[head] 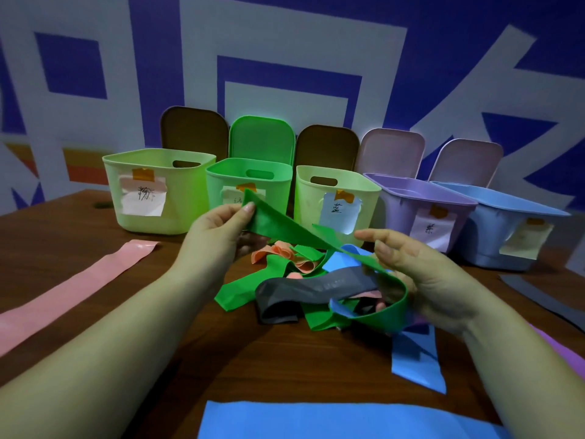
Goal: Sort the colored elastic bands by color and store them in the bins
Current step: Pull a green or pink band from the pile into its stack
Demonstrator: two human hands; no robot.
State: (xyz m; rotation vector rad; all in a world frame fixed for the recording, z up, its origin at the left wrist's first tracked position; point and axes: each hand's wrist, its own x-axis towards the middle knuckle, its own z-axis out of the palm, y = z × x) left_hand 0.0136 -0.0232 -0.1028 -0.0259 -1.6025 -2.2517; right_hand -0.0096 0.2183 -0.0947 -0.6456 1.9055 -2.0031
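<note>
The left hand [218,231] pinches one end of a green elastic band [285,228] between thumb and fingers, raised in front of the bright green bin [278,182]. The right hand [414,274] grips the same band farther along, where it curves down into a loop above the pile. The band spans taut between both hands. Beneath it, on the brown wooden table [63,236], lies a tangled pile holding a grey band [313,285], peach bands [278,253], further green bands [240,289] and blue bands [348,258]. A long pink band [79,286] lies flat to the left, well apart from the pile. A wide blue band [316,419] lies at the near edge. Five open bins stand in a row at the back: pale green [190,198], bright green, pale green [370,201], purple [399,204] and blue [493,236]. Each bin carries a taped paper label.
</note>
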